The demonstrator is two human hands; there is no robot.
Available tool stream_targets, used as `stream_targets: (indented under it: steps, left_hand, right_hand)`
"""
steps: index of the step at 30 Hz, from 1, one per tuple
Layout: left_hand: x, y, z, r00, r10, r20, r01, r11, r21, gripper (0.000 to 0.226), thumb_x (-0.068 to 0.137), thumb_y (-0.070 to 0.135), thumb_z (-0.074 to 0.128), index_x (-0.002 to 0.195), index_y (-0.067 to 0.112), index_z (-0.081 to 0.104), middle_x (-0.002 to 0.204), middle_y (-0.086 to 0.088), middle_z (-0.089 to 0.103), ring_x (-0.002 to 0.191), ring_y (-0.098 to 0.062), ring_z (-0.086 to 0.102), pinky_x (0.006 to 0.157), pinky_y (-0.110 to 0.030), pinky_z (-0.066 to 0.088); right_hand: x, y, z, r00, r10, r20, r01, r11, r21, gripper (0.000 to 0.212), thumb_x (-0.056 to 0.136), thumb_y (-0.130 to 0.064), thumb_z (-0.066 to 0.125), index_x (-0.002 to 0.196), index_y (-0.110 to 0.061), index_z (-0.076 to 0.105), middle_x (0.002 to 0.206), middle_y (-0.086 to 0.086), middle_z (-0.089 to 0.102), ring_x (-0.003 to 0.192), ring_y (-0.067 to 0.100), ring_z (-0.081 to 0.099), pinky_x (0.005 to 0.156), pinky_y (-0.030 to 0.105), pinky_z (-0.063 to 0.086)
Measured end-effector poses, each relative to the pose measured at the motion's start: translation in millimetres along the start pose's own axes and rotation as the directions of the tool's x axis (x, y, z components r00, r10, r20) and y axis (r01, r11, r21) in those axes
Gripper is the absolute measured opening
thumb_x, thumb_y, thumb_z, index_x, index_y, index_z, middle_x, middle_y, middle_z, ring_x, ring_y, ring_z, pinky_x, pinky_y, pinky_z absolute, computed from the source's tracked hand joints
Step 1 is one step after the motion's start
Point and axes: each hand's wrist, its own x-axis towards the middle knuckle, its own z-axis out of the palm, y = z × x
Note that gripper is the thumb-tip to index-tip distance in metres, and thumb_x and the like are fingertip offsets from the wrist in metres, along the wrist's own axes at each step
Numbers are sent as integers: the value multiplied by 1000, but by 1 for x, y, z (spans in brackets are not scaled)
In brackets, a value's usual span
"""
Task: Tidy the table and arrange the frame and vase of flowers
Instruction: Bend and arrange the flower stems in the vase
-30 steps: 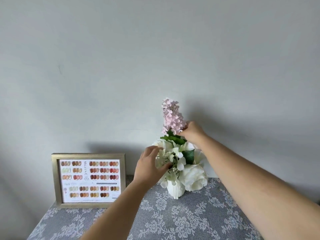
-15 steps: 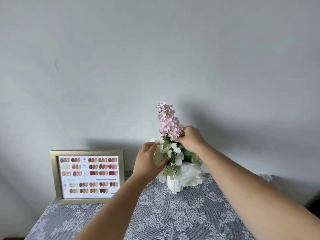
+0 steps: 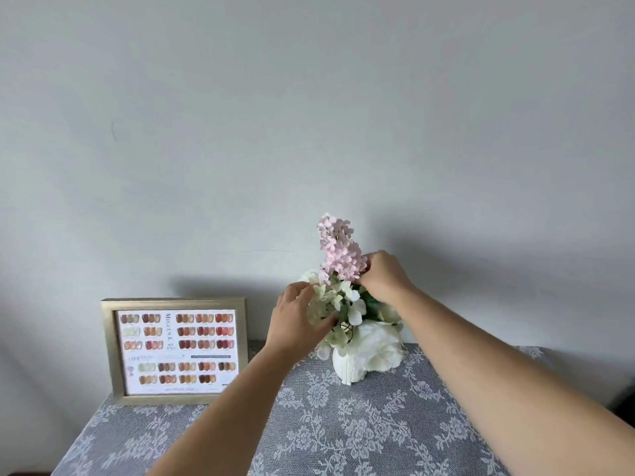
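Note:
A small white vase (image 3: 347, 367) stands upright near the back of the table, filled with white flowers (image 3: 376, 343) and a tall pink flower spike (image 3: 338, 250). My right hand (image 3: 383, 281) grips the pink spike at its base, just above the white blooms. My left hand (image 3: 297, 319) is closed on the white blossoms at the bouquet's left side. A gold picture frame (image 3: 175, 350) holding a colour swatch card stands upright to the left, against the wall.
The table carries a grey tablecloth with white lace flowers (image 3: 343, 427). A plain pale wall (image 3: 309, 115) rises directly behind the frame and vase. The table's right edge falls away near a dark area (image 3: 623, 396).
The pink flower spike has sunk lower into the bouquet with my right hand on it. My left hand stays on the white blossoms. The view has tilted slightly.

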Motion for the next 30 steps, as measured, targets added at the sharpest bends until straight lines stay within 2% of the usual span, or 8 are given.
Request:
stream_targets:
  steps: [6, 8, 11, 15, 19, 24, 26, 30]
  left_hand:
    - [2, -3, -4, 1000, -8, 8, 8, 1000, 23, 68, 73, 59, 60, 125, 18, 49, 133, -1, 45, 120, -20, 42, 102, -39, 37]
    - [3, -4, -7, 1000, -9, 0, 9, 1000, -13, 71, 72, 60, 62, 129, 22, 45, 135, 0, 42, 122, -18, 40, 104, -37, 34]
    - [5, -4, -11, 998, -45, 53, 50, 994, -96, 77, 71, 60, 64, 134, 24, 39, 143, -2, 33, 129, -20, 35, 108, -40, 31]
    - [4, -4, -12, 984, -92, 153, 120, 976, -180, 88, 68, 61, 65, 139, 21, 31, 147, -6, 28, 129, -21, 36, 105, -37, 31]
    - [-1, -3, -11, 983, -109, 145, 141, 961, -236, 84, 68, 56, 68, 136, 21, 35, 139, -8, 42, 122, -20, 43, 97, -32, 33]
    - [-4, 4, -10, 993, -73, 97, 96, 960, -263, 74, 69, 49, 71, 132, 22, 41, 132, -3, 49, 111, -11, 45, 93, -25, 34]
    - [-5, 7, -9, 996, -60, 71, 77, 960, -269, 68, 70, 42, 74, 128, 22, 45, 130, -2, 52, 108, -8, 46, 92, -22, 32]
    - [-6, 11, -9, 998, -40, 55, 54, 961, -273, 65, 70, 39, 75, 127, 24, 47, 128, -1, 54, 108, -9, 47, 91, -21, 32]
  right_hand:
    - [0, 1, 0, 999, -38, -8, 38, 999, -31, 18, 75, -2, 63, 61, -11, 55, 63, 5, 59, 64, 27, 59, 54, 28, 39]
    - [-1, 3, -7, 997, -79, 4, 79, 997, -2, 9, 75, -17, 72, 73, -14, 64, 74, 2, 67, 68, 21, 61, 64, 29, 47]
    - [-6, 10, -21, 994, -104, -11, 105, 987, 124, 22, 76, -27, 72, 97, -19, 68, 93, -7, 67, 83, 12, 62, 80, 27, 47]
    - [-25, 24, -31, 991, -65, -114, 89, 970, 225, 23, 81, -36, 65, 101, -25, 66, 91, -14, 65, 77, 5, 63, 60, 14, 44]
    - [-42, 35, -22, 984, -85, -155, 119, 967, 226, 15, 79, -21, 68, 93, -25, 69, 88, -3, 70, 70, 13, 63, 58, 18, 46]
    - [-42, 29, -7, 970, -101, -223, 156, 956, 247, 20, 83, -4, 62, 89, -20, 72, 87, 0, 70, 48, -6, 49, 42, 5, 35]
    - [-43, 24, -4, 968, -110, -224, 165, 956, 244, 22, 84, -4, 61, 88, -22, 72, 87, 0, 71, 56, 1, 54, 46, 6, 37]
    - [-46, 20, -6, 965, -129, -230, 185, 952, 246, 22, 84, -4, 59, 92, -20, 72, 92, 2, 73, 79, 18, 66, 71, 29, 53]
